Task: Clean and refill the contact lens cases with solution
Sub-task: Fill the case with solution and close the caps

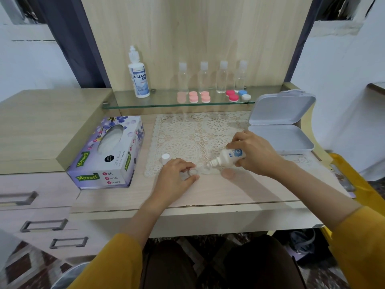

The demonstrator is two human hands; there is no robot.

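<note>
At front edge of lace mat (187,132), L hand (177,174) pinches clear lens case (194,171); R hand (256,153) clamped on tilted bottle (229,157), nozzle just beside case well. Risks: hard squeeze overfills, soaks mat; nozzle touching case = contamination.

left hand (177,174) in a pinch, right hand (255,153) in a curled grip

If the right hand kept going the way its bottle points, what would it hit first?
Likely the clear lens case just past the nozzle of the bottle, held by the left hand; depth is unclear.
</note>
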